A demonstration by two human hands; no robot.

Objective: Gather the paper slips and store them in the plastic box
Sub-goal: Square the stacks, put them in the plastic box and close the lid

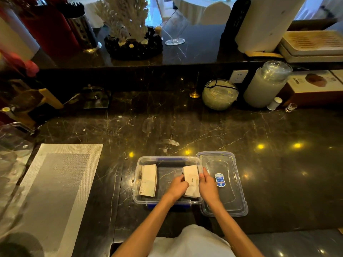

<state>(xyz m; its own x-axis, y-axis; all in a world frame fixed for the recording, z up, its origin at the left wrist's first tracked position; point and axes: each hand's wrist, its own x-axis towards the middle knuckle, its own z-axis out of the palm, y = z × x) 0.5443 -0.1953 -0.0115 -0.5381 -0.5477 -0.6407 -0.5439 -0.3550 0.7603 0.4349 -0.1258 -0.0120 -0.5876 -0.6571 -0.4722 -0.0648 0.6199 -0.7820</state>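
Paper slips [191,180], squared into a pale stack, sit at the right end of the clear plastic box [168,179], pinched between both hands in the head view. Left hand [177,186] presses the stack's left long edge with curled fingers; right hand [208,184] clasps the opposite edge, its fingertips wrapped over the far corner beside the box's right wall. A second stack [148,180] already lies at the box's left end, well apart from the held one, with bare floor between them. The lid [222,182] rests upturned on the dark marble counter [259,154], just right of the box, touching or nearly touching its rim. Judging by their look, the slips are light, thin and slippery against each other, so a stack should fan or spill if gripped loosely; squeezing both long edges, as now, seems the sound hold, and the whole bundle will likely flex rather than stay rigid. Whether the held stack rests on the box floor or hangs just above it cannot be told, since the hands cover its lower end. Small print on the top slip is too faint to read with confidence, and no loose slips show on the counter near the box. A woven placemat [55,182] lies far left of the box.
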